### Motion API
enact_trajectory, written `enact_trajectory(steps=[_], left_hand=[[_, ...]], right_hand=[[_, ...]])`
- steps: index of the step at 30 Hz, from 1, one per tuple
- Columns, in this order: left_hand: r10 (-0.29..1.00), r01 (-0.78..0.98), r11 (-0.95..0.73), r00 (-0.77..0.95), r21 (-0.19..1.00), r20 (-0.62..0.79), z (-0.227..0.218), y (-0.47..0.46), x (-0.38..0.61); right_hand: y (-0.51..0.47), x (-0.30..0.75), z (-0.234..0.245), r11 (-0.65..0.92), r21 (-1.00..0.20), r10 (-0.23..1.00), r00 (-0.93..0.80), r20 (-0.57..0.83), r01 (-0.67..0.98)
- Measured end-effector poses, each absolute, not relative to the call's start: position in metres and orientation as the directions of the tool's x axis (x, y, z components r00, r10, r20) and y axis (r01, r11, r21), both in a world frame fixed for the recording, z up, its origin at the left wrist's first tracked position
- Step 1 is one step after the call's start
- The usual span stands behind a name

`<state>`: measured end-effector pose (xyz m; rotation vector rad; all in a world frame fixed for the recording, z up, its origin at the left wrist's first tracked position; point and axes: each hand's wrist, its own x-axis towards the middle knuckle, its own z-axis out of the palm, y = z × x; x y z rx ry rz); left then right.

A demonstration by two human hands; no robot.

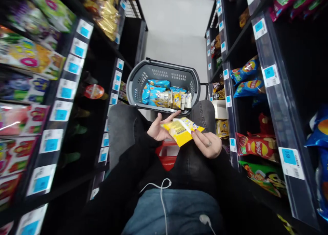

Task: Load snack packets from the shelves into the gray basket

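Note:
A yellow snack packet (183, 128) with a white band is tilted above my lap. My right hand (208, 144), with a ring on one finger, pinches its right side. At the packet's left edge is my left hand (159, 127), thumb raised and index finger stretched out. Its lower fingers are partly hidden, so I cannot tell whether they touch the packet. Just beyond both hands stands a grey shopping basket (132, 88). Inside it lie several blue packets (159, 84), a yellow packet (176, 100) and some white-topped packets (188, 101).
Dark shelves with price tags (66, 91) rise close on my left, holding colourful snack bags (28, 59). On the right shelves are blue chip bags (248, 88), a red chip bag (256, 146) and yellow packets (222, 128). Pale floor (176, 26) runs ahead. A red seat (167, 161) shows between my legs.

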<state>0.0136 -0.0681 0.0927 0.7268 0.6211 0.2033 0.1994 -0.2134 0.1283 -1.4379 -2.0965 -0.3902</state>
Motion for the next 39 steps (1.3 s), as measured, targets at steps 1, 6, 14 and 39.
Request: enact_trajectory(steps=[1,6,14,39], left_hand=[[0.418,-0.020,0.728,0.805,0.685,-0.421,0.096,-0.067,0.008],[0.509,-0.103,0.670,0.785,0.735,-0.353,0.088,-0.055,-0.012],[0.635,-0.117,0.612,0.662,0.782,-0.398,0.077,-0.059,-0.006],[0.921,-0.020,0.206,0.341,0.978,-0.187,0.056,-0.064,0.011]], right_hand=[[-0.204,0.194,0.124,0.413,-0.136,0.762,-0.260,0.594,0.901],[-0.175,0.173,0.104,0.204,-0.716,0.902,0.156,0.402,0.668],[-0.155,0.169,0.077,-0.102,-0.993,0.913,0.402,-0.068,0.064],[-0.158,0.157,0.081,-0.181,-0.963,0.896,0.436,-0.079,0.199]])
